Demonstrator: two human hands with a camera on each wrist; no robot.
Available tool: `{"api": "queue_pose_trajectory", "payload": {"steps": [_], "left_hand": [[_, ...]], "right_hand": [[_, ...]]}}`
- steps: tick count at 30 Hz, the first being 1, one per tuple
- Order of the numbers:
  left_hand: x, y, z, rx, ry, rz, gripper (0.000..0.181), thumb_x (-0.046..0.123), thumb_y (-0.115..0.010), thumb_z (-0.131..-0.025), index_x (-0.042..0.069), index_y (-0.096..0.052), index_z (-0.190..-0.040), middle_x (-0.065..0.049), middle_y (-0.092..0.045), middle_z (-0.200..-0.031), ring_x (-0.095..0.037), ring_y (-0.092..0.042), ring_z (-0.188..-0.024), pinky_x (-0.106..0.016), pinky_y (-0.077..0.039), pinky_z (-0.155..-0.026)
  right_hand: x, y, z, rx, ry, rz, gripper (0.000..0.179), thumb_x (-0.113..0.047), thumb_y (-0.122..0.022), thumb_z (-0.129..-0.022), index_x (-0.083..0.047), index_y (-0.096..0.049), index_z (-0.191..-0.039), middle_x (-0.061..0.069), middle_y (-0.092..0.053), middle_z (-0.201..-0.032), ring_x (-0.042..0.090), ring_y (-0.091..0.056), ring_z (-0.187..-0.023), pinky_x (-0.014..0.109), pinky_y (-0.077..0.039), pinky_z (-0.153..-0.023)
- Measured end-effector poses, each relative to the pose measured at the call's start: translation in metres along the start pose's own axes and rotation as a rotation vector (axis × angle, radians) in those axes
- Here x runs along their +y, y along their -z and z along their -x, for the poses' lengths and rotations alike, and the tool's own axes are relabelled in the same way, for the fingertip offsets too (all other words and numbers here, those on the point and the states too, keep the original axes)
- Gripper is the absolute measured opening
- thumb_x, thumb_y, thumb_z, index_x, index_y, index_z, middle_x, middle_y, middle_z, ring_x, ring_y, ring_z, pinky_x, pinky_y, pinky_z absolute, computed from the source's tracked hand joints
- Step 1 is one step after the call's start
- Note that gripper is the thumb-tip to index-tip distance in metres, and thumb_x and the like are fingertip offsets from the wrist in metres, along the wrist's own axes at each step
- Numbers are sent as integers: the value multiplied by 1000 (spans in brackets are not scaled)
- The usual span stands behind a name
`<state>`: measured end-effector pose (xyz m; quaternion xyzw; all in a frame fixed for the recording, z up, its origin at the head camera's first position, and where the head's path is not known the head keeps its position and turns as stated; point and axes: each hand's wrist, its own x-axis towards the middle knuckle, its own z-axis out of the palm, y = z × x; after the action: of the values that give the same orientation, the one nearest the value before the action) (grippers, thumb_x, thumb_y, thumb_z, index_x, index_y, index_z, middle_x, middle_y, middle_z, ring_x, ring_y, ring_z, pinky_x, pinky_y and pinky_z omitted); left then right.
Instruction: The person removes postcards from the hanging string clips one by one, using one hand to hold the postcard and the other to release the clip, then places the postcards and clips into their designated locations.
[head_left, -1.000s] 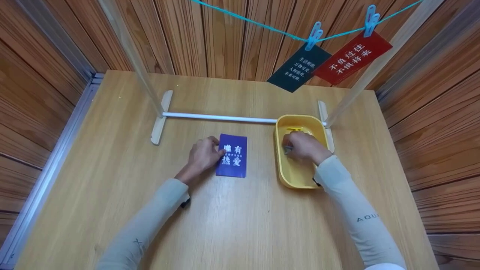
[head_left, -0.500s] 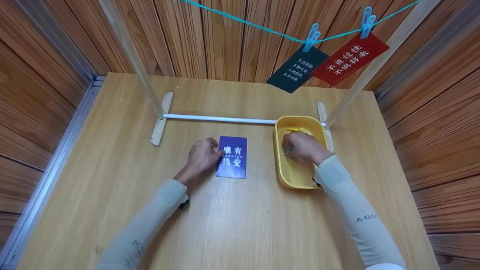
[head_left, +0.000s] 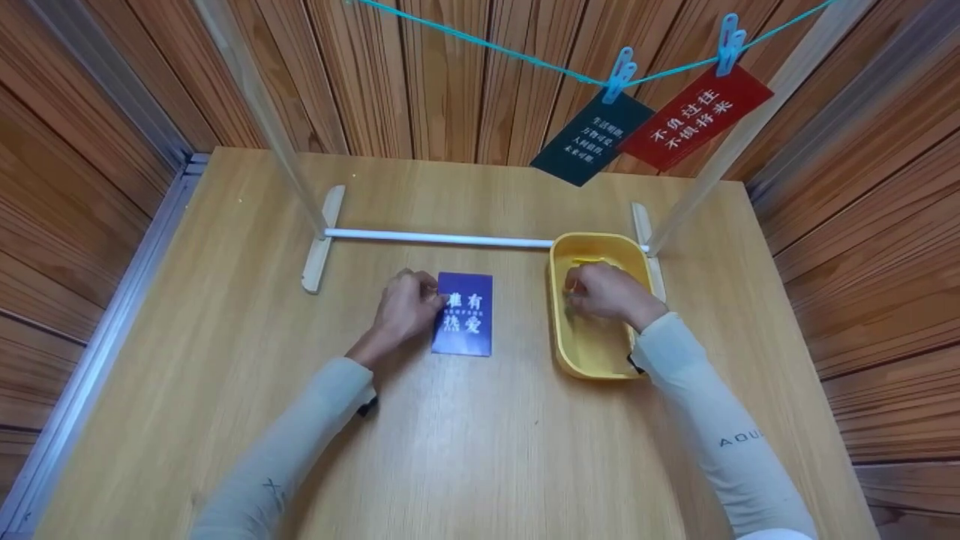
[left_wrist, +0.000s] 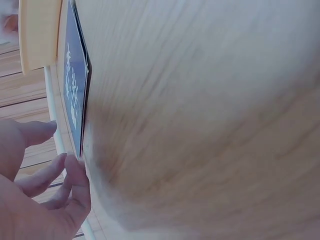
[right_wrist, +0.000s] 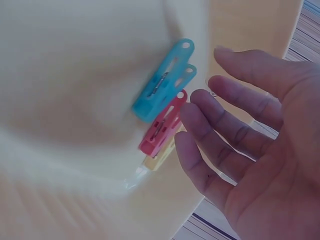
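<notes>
My left hand (head_left: 405, 307) is at the left edge of a purple card (head_left: 472, 315) with white characters, lying flat on the table. In the left wrist view its bent fingertips reach the card's edge, with no clear grip on it. My right hand (head_left: 606, 291) is down inside a yellow plastic basin (head_left: 592, 364). The right wrist view shows its fingers loosely curved and holding nothing. Close to those fingertips lie a blue clothespin (right_wrist: 160, 85), a red clothespin (right_wrist: 161, 130) and a yellow clothespin (right_wrist: 162, 155).
A teal cord (head_left: 487, 46) runs between two posts above the table. On it, blue clothespins (head_left: 619, 75) hold a dark green card (head_left: 592, 139) and a red card (head_left: 697, 116). A white rod (head_left: 442, 238) joins the stand's feet behind the purple card.
Both hands stay in nearly the same place. The right fingers have shifted slightly in the basin, and a greyish piece seen beside them before is less visible in the head view.
</notes>
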<state>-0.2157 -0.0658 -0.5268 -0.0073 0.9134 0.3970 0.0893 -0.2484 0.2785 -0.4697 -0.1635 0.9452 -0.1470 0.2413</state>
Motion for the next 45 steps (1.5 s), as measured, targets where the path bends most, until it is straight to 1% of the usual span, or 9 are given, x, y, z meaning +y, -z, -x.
{"api": "queue_pose_trajectory", "payload": {"steps": [4, 8, 11, 18, 23, 29, 34, 40, 45], "left_hand": [[2, 0, 1, 21, -12, 7, 44, 29, -75, -98, 4, -67, -133, -13, -61, -126, -28, -62, -114, -42, -58, -97], [6, 1, -1, 46, -5, 32, 55, 34, -74, -99, 8, -56, -144, -12, -60, -130, -27, -63, -114, -42, -59, -96], [10, 2, -2, 71, 0, 46, 60, 36, -74, -99, 10, -50, -147, -11, -60, -130, -27, -63, -112, -42, -59, -95], [18, 4, -8, 93, -11, 102, 60, 38, -74, -98, 12, -50, -147, -11, -59, -134, -28, -61, -119, -44, -58, -100], [22, 4, -12, 112, -42, 143, 64, 34, -77, -97, 9, -48, -148, -15, -59, -136, -31, -61, -122, -47, -56, -103], [26, 3, -13, 102, -62, 149, 65, 37, -77, -96, 10, -48, -148, -13, -57, -143, -31, -58, -133, -50, -54, -109], [28, 2, -13, 67, -70, 164, 65, 38, -76, -96, 10, -49, -148, -13, -57, -145, -30, -57, -134, -48, -53, -111], [33, 4, -15, 53, -120, 177, 69, 41, -76, -96, 9, -47, -150, -16, -58, -146, -32, -59, -133, -48, -55, -110], [42, 11, -19, 52, -162, 183, 72, 42, -76, -96, 10, -45, -153, -16, -56, -147, -31, -56, -137, -47, -54, -111]], "right_hand": [[-2, 3, 2, 20, 30, -18, 29, -22, -70, -101, -7, -72, -125, 9, -73, -108, 28, -63, -95, 39, -55, -87], [-3, 6, 5, 48, 54, -27, 28, -22, -70, -101, -6, -72, -124, 9, -73, -105, 27, -62, -93, 38, -54, -85], [-4, 9, 6, 62, 65, -35, 30, -23, -69, -101, -6, -72, -126, 10, -73, -105, 28, -62, -93, 38, -54, -85], [-6, 19, 12, 102, 52, -71, 36, -24, -71, -101, -5, -69, -132, 11, -73, -114, 29, -63, -100, 44, -57, -94], [-7, 29, 17, 152, 66, -95, 40, -25, -71, -101, -4, -67, -134, 14, -72, -123, 33, -65, -109, 49, -57, -101], [-8, 35, 22, 210, 43, -171, 43, -29, -73, -100, -7, -67, -136, 14, -69, -134, 35, -65, -119, 52, -57, -107], [-9, 37, 24, 273, 83, -205, 43, -26, -73, -100, -7, -65, -137, 16, -67, -137, 34, -64, -121, 53, -56, -108], [-11, 43, 29, 382, 132, -203, 38, -26, -73, -100, -9, -67, -133, 13, -68, -134, 31, -66, -117, 51, -58, -106], [-14, 50, 31, 479, 158, -222, 36, -27, -74, -99, -10, -69, -131, 11, -70, -131, 29, -66, -114, 50, -59, -103]]}}
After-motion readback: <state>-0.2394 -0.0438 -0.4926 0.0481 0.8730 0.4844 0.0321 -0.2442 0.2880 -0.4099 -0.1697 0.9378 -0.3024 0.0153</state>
